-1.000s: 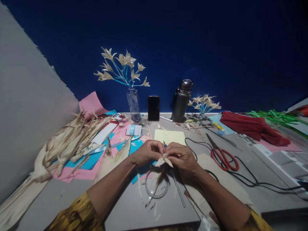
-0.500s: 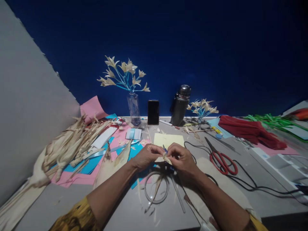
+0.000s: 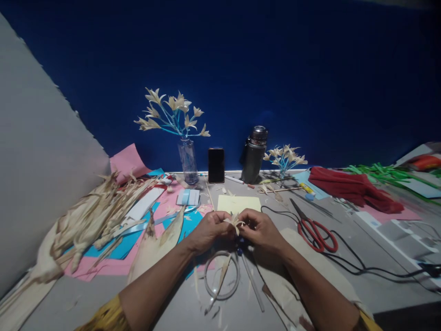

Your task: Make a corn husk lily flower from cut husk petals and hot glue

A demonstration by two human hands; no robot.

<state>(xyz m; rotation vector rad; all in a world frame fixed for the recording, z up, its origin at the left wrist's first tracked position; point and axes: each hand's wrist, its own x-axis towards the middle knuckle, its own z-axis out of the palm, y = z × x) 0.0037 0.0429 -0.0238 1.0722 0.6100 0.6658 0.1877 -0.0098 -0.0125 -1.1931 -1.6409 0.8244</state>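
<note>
Between my two hands is a small cream flower (image 3: 234, 222) with pointed petals, which seem to be dried husk. My left hand (image 3: 209, 230) pinches it from the left, and my right hand (image 3: 259, 228) grips its other side with thumb and forefinger. The petals face toward me; whatever lies behind them is hidden by the fingers. Just below my hands lie a clear tape roll (image 3: 206, 281) with a strip of husk across it and a thin grey glue stick (image 3: 254, 286). A yellow paper pad (image 3: 239, 203) is just beyond my fingers.
Dried husks (image 3: 81, 230) heap at the left over pink and blue paper. Husk flowers stand in a clear bottle (image 3: 188, 163), near a phone (image 3: 216, 165) and a flask (image 3: 255, 156). Red-handled scissors (image 3: 319, 236), black cords and a power strip (image 3: 396, 243) lie right.
The husk piece in my fingers has turned, so its spread petals now face me. Both hands stay close together. The whole view has shifted slightly.
</note>
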